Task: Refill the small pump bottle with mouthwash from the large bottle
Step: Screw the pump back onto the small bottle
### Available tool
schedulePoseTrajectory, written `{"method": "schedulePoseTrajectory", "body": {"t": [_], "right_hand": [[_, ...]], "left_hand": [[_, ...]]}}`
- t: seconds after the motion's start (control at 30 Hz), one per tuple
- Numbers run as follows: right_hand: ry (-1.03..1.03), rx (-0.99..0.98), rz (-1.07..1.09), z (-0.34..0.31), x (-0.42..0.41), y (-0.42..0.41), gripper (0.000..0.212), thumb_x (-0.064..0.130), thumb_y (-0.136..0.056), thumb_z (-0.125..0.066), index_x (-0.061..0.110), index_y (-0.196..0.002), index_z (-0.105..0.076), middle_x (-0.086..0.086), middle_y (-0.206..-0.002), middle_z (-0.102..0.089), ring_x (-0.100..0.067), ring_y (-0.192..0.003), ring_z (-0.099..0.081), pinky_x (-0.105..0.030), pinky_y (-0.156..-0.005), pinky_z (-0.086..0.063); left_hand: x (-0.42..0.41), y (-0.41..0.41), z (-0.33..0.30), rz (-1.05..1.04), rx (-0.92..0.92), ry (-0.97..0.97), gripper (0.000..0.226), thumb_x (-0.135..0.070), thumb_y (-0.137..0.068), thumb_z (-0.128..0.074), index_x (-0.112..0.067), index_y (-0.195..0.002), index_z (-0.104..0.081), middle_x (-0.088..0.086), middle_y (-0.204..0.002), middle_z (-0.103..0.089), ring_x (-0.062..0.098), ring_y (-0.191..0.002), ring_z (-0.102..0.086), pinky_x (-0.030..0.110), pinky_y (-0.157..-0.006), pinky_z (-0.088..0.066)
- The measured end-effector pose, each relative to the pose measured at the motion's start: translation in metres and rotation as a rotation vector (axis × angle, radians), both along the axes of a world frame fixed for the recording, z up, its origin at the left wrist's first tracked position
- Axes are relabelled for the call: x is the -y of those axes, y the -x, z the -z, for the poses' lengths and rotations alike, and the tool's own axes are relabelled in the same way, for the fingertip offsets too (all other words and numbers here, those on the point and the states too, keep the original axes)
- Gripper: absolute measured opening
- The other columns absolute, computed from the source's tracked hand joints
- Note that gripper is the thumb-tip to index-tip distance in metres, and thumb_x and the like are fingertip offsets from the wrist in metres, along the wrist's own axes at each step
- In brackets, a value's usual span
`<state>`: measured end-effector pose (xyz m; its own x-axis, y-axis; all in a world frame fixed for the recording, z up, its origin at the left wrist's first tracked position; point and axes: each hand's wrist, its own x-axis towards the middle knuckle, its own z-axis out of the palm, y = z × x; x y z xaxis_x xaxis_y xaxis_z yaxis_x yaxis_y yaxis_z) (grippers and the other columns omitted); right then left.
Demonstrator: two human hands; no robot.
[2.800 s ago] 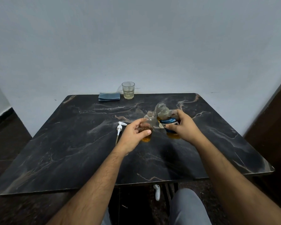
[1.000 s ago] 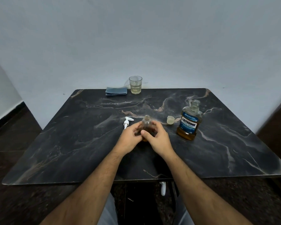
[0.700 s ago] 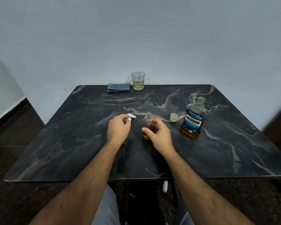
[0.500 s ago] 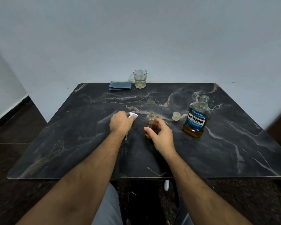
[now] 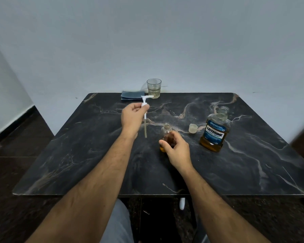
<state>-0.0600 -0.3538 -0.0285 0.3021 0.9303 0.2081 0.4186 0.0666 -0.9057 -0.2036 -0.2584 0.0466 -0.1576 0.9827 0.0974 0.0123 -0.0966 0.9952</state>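
We're steadying the small pump bottle point(image 5: 165, 137) on the dark marble table point(image 5: 77, 155), near the middle of the top. Our right hand point(image 5: 176, 149) is wrapping its fingers around the lower body from the near side, clamped on it, and the neck is standing open with amber liquid showing low in the bottle — how full it is behind the fingers, we cannot tell.

Up and to the left of the small pump bottle, our left hand point(image 5: 132, 116) is pinching the white pump head point(image 5: 145, 102) by its collar, fingers closed on it, with the dip tube point(image 5: 145, 128) hanging down in the air, clear of the neck and not yet over it.

To the right of the small pump bottle, the large bottle point(image 5: 215, 130) is standing upright with its mouth uncapped and mouthwash sitting only in its lower part. Its cap point(image 5: 193, 128) is lying between the two bottles, apart from both.

Far behind the small pump bottle, at the back edge, a glass point(image 5: 154, 88) is standing beside a folded blue cloth point(image 5: 132, 95).

So we're reading the pouring as apparently done — the big bottle is set down and nobody is touching it. What is left, by our judgement: threading the tube into the neck, screwing the pump down, and recapping the large bottle.
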Motion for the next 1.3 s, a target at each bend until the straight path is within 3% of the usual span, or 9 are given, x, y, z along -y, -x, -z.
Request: {"method": "schedulePoseTrajectory", "body": {"t": [0.13, 0.23, 0.37, 0.57, 0.67, 0.77, 0.93, 1.1, 1.3], "right_hand": [[0.003, 0.002, 0.010, 0.000, 0.000, 0.001, 0.040, 0.031, -0.085, -0.074, 0.024, -0.123, -0.062, 0.013, -0.103, -0.069, -0.001, -0.098, -0.063, -0.011, -0.082, -0.046], [0.010, 0.004, 0.017, -0.004, 0.002, 0.002, 0.044, 0.030, -0.086, -0.074, 0.024, -0.127, -0.060, 0.015, -0.102, -0.065, -0.004, -0.100, -0.062, -0.019, -0.089, -0.047], [0.027, 0.032, 0.023, -0.008, 0.004, 0.002, 0.043, 0.028, -0.087, -0.073, 0.023, -0.128, -0.059, 0.022, -0.092, -0.057, 0.002, -0.089, -0.056, -0.010, -0.081, -0.040], [0.032, 0.049, 0.026, -0.011, 0.005, 0.003, 0.042, 0.030, -0.086, -0.073, 0.024, -0.126, -0.060, 0.018, -0.096, -0.060, -0.002, -0.096, -0.058, -0.023, -0.094, -0.047], [0.033, 0.052, 0.022, -0.012, 0.006, 0.002, 0.041, 0.027, -0.087, -0.073, 0.023, -0.125, -0.060, 0.021, -0.091, -0.057, 0.006, -0.085, -0.054, -0.006, -0.077, -0.042], [0.041, 0.043, 0.007, -0.012, 0.006, 0.002, 0.042, 0.026, -0.088, -0.073, 0.021, -0.127, -0.058, 0.017, -0.096, -0.058, 0.008, -0.083, -0.053, 0.000, -0.065, -0.040], [0.051, 0.050, -0.010, -0.012, 0.003, 0.000, 0.036, 0.029, -0.085, -0.075, 0.024, -0.118, -0.061, 0.013, -0.101, -0.065, -0.004, -0.097, -0.061, -0.024, -0.089, -0.049], [0.056, 0.069, -0.030, -0.012, 0.000, -0.003, 0.030, 0.028, -0.083, -0.076, 0.025, -0.111, -0.063, 0.011, -0.101, -0.069, -0.005, -0.097, -0.063, -0.027, -0.087, -0.050], [0.111, 0.122, -0.055, -0.018, -0.004, -0.007, 0.027, 0.029, -0.081, -0.077, 0.026, -0.104, -0.063, 0.010, -0.095, -0.069, -0.006, -0.091, -0.064, -0.032, -0.086, -0.054]], "left_hand": [[0.011, -0.006, -0.041, 0.055, 0.262, -0.104, 0.024, -0.016, -0.087, -0.073, -0.007, -0.109, -0.067, 0.007, -0.099, -0.075, 0.012, -0.087, -0.071, 0.017, -0.061, -0.051], [0.018, -0.015, -0.059, 0.095, 0.328, -0.164, 0.016, -0.015, -0.088, -0.072, -0.014, -0.103, -0.066, 0.010, -0.103, -0.075, 0.016, -0.092, -0.071, 0.020, -0.066, -0.053], [0.027, -0.025, -0.068, 0.128, 0.352, -0.179, 0.015, -0.014, -0.088, -0.071, -0.017, -0.101, -0.065, 0.009, -0.104, -0.075, 0.012, -0.092, -0.071, 0.022, -0.070, -0.054], [0.036, -0.035, -0.058, 0.166, 0.249, -0.202, 0.013, -0.014, -0.087, -0.072, -0.022, -0.096, -0.066, 0.004, -0.101, -0.076, 0.005, -0.086, -0.069, 0.021, -0.078, -0.056], [0.041, -0.038, -0.045, 0.199, 0.170, -0.203, 0.016, -0.015, -0.087, -0.073, -0.021, -0.099, -0.066, -0.005, -0.094, -0.075, 0.000, -0.086, -0.070, 0.022, -0.081, -0.056], [0.044, -0.038, -0.029, 0.253, 0.069, -0.191, 0.023, -0.016, -0.086, -0.074, -0.016, -0.108, -0.067, -0.003, -0.096, -0.077, 0.003, -0.091, -0.071, 0.026, -0.085, -0.057], [0.047, -0.031, -0.002, 0.363, -0.114, -0.168, 0.024, -0.017, -0.086, -0.073, -0.018, -0.109, -0.068, -0.003, -0.099, -0.077, 0.006, -0.095, -0.071, 0.028, -0.089, -0.055], [0.050, -0.024, 0.015, 0.399, -0.222, -0.159, 0.026, -0.018, -0.087, -0.072, -0.020, -0.112, -0.067, -0.003, -0.101, -0.076, 0.003, -0.095, -0.070, 0.015, -0.082, -0.051], [0.050, -0.025, 0.025, 0.370, -0.253, -0.166, 0.020, -0.022, -0.087, -0.071, -0.029, -0.106, -0.067, -0.006, -0.106, -0.074, 0.004, -0.104, -0.067, 0.026, -0.090, -0.055]]}}
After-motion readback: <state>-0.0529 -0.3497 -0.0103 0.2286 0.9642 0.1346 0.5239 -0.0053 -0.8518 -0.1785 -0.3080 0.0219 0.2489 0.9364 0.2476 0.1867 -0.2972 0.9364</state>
